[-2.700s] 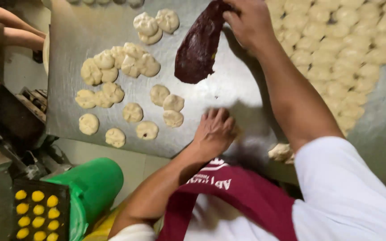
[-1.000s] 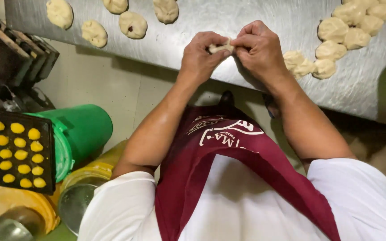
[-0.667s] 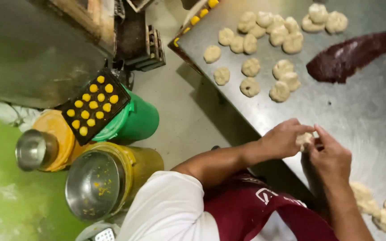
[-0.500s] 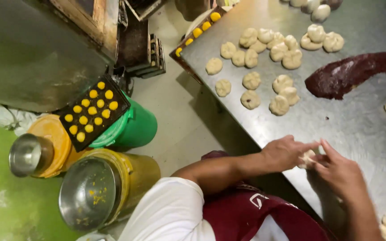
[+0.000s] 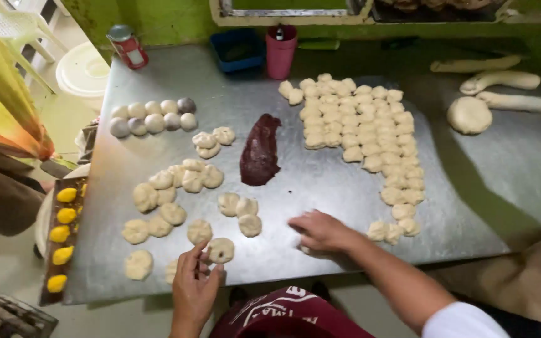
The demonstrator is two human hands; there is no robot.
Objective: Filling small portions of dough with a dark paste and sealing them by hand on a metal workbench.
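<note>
The steel tabletop (image 5: 320, 194) carries one dark purple filling slab (image 5: 260, 150), its long axis running near to far, beyond and between the hands. The right hand (image 5: 320, 230) lies palm-down, fingers loosely spread, over a dough piece barely visible beneath. The left hand (image 5: 194, 285), half open, fingertips a filled dough round (image 5: 221, 250), nearest of roughly sixteen on the left.

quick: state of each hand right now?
Left hand: open, fingertips at a filled dough piece, holding nothing.
Right hand: palm down on the steel table, over a dough piece; grip cannot be told.
</note>
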